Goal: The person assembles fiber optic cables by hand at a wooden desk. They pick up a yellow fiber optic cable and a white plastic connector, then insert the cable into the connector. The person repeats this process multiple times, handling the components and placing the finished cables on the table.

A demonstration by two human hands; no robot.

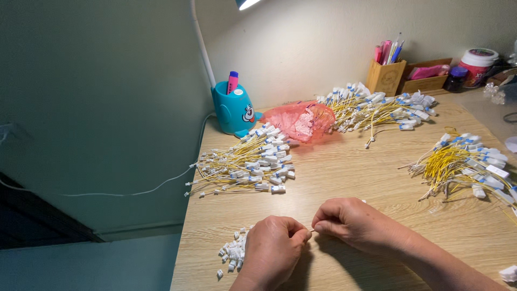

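- Your left hand (272, 249) sits at the near edge of the wooden desk (344, 172), curled into a loose fist, thumb and forefinger pinched narrow on a tiny pale piece (311, 230).
- Your right hand (353, 223) meets it from the right, fingers likewise pinched tight on the same piece, so the two sets of fingertips touch just near of the desk's middle.
- The piece is too small to say what it is; only a pale tip shows between your fingertips.
- Just left of your left hand, touching its knuckles in this view, lies a small heap of loose white connectors (232, 253).
- Farther off and to the left, a fanned bundle of yellow wires with white and blue ends (247, 164) lies well apart from your hands.
- At the right edge, a second such bundle (466, 161) spreads toward the desk's near right.
- At the far side, a third and larger bundle (377, 110) lies by the wall, with a red mesh bag (301, 121) just left of it.
- A blue bear-faced pen cup (234, 110) stands at the far left corner, holding a pink marker.
- A wooden pen holder (385, 75) and a wooden tray (428, 78) stand along the far right wall.
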